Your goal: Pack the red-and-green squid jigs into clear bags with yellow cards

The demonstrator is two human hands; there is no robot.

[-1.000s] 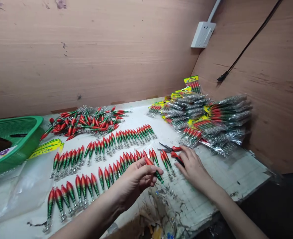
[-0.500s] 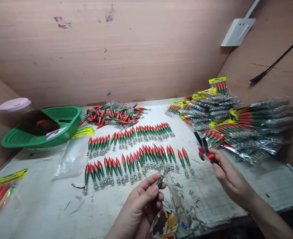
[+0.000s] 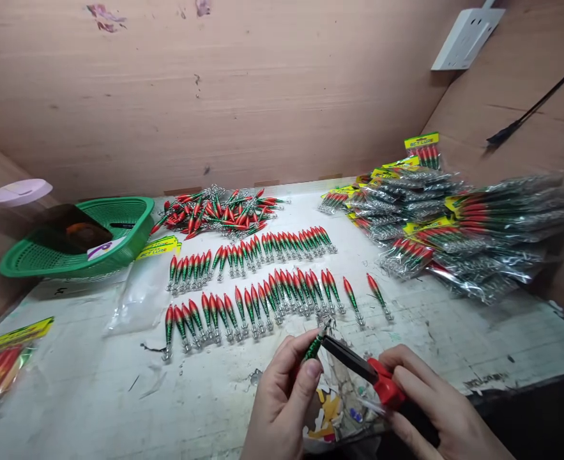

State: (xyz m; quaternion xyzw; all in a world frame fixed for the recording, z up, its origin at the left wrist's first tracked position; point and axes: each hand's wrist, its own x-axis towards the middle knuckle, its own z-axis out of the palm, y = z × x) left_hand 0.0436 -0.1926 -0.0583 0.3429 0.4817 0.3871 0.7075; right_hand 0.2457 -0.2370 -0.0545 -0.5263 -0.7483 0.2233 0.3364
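Observation:
My left hand point(image 3: 291, 390) is closed around a squid jig point(image 3: 314, 345) with a green body, its hook end pointing up and away from me. My fingers cover the jig's other end. In my right hand point(image 3: 430, 396) is a red-handled tool point(image 3: 353, 360) with long, narrow black jaws; whether it is pliers or scissors I cannot tell. The jaw tips touch or nearly touch the jig near its hooks. Just beyond, a front row of red-and-green jigs point(image 3: 250, 313) lies with hooks toward me. Two jigs lie apart at its right, one being the rightmost jig point(image 3: 380, 297).
Behind is a second jig row point(image 3: 253, 252), then a loose jig pile point(image 3: 214, 214). Bagged jigs point(image 3: 483, 236) are heaped at right. A green basket point(image 3: 140, 223), clear bags point(image 3: 140, 294) and a packet point(image 3: 4, 364) lie left. Panels wall the table; its front edge is close.
My right hand has swung left and down, bringing the tool to the jig in my left hand. The rightmost jig lies farther from its neighbour. The view has shifted slightly.

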